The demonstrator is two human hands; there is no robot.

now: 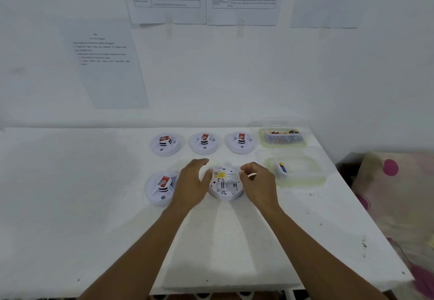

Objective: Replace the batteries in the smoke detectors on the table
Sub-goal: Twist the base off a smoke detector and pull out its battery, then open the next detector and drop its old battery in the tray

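Note:
A white smoke detector [226,185] lies upside down on the table, its back with a yellow label and an open compartment facing up. My left hand [192,182] rests against its left side with the fingers spread. My right hand [259,182] grips its right edge, fingers curled around the rim. Three upright detectors stand in a back row [165,144], [204,143], [240,142]. Another upright detector [162,187] sits left of my left hand.
At the back right a clear plastic box [284,136] holds several batteries. In front of it a shallow clear tray [303,172] holds a single battery [282,167]. The white table's right edge [366,205] borders a patterned cloth. Papers hang on the wall.

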